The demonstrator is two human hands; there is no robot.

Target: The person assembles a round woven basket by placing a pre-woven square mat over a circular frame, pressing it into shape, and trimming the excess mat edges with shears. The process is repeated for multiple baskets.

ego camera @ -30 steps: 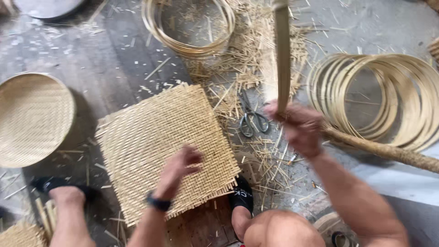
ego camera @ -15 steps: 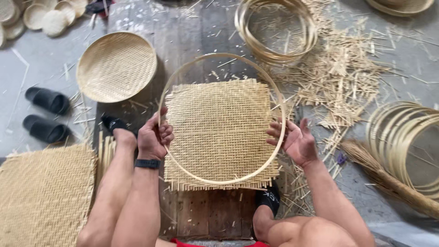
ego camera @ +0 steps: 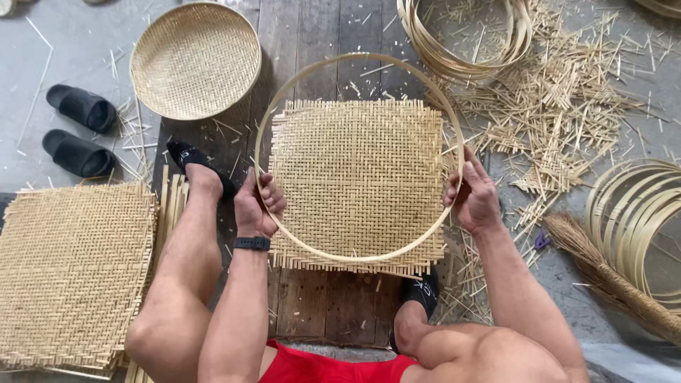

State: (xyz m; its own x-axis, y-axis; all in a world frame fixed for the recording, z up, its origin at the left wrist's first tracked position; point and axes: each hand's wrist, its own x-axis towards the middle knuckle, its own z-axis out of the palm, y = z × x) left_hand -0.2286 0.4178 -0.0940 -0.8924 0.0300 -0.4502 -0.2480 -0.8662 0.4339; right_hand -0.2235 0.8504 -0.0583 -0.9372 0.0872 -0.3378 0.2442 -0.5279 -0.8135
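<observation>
I see my left hand (ego camera: 257,207) and right hand (ego camera: 474,197) each closed on opposite sides of the bamboo hoop (ego camera: 358,62), frame centre, over the woven mat (ego camera: 358,177). Light, springy, thin; I'd grip the rim.

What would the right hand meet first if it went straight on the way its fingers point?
The right hand grips the bamboo hoop, fingers pointing up-left. Going on, it would probably first cross the woven mat inside the hoop, though its height above it is unclear.
</observation>
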